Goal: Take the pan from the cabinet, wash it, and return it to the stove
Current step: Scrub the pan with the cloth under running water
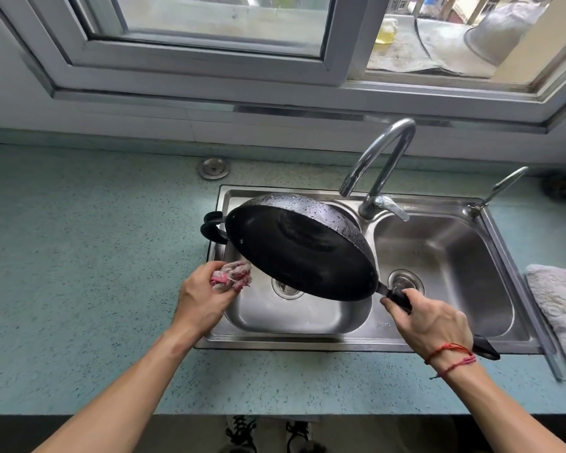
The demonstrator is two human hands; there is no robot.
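Observation:
A black pan (303,250) hangs tilted over the left basin of the steel double sink (366,335), its wet underside turned up and beaded with water drops. My right hand (435,322) grips its long black handle near the pan body. A small loop handle sticks out on the pan's far left side. My left hand (203,299) is closed on a crumpled pink and white cloth (231,276), just left of the pan's lower rim and not touching it. The stove and cabinet are out of view.
A curved chrome faucet (379,161) rises behind the sink divider, with no water running. A grey towel (559,308) lies on the counter at the right. The blue speckled countertop (79,256) stretches to the left. A window runs along the back wall.

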